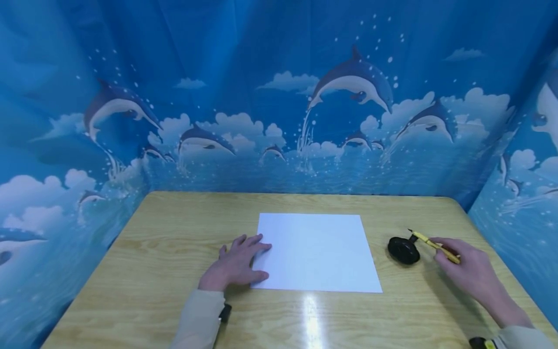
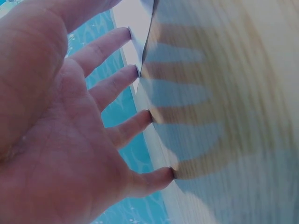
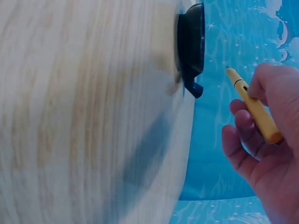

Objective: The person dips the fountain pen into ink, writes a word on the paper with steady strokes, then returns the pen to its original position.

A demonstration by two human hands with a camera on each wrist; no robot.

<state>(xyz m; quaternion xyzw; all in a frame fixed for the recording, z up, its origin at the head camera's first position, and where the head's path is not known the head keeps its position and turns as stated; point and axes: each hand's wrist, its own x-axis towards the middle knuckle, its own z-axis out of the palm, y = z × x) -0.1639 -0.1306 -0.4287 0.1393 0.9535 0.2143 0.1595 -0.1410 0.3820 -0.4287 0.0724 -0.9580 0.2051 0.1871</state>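
A blank white sheet of paper [image 1: 316,254] lies on the wooden table. My left hand [image 1: 237,264] rests at its left edge, fingers spread, with some fingertips and the thumb over the paper. In the left wrist view, the fingertips of this hand [image 2: 79,126] press down on the sheet and the tabletop. My right hand [image 1: 468,266] pinches a yellow pen [image 1: 440,249] between thumb and fingers, its dark pointed tip aimed left and away from me. From the right wrist, the yellow pen [image 3: 256,109] shows a black ring near its tip, held above the table.
A small black dish [image 1: 403,250] with a short stub handle sits right of the paper, just left of the right hand. Blue curtains [image 1: 279,97] printed with dolphins stand behind the table and along both sides. Light glares on the front of the wooden table [image 1: 261,320].
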